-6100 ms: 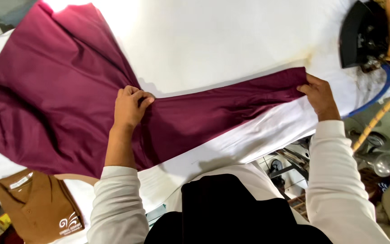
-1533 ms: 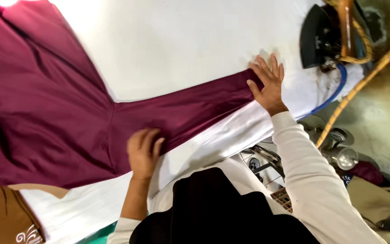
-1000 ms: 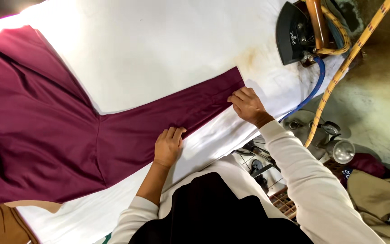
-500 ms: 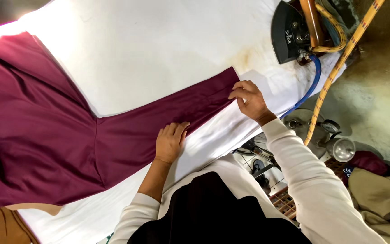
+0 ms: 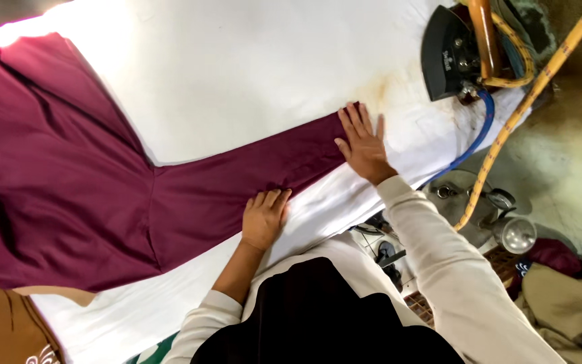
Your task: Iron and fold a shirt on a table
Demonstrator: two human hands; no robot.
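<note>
Maroon garment (image 5: 89, 195) lies flat on the white table (image 5: 237, 74), sleeve running toward 3 o'clock; left hand (image 5: 263, 219) and right hand (image 5: 362, 145) press it, fingers spread (smoothing step; judging next, the iron (image 5: 449, 54) at 1 o'clock)

A white padded tabletop (image 5: 237, 74) fills most of the view, stained brownish near its right end and washed out by bright light at the upper left corner. At that right end a black iron (image 5: 449, 54) rests, with a blue hose (image 5: 469, 145) and a yellow braided cord (image 5: 527, 101) running off it. Beyond the edge lies a grey concrete floor (image 5: 574, 148), with a heap of tan cloth (image 5: 564, 310) at the lower right.
</note>
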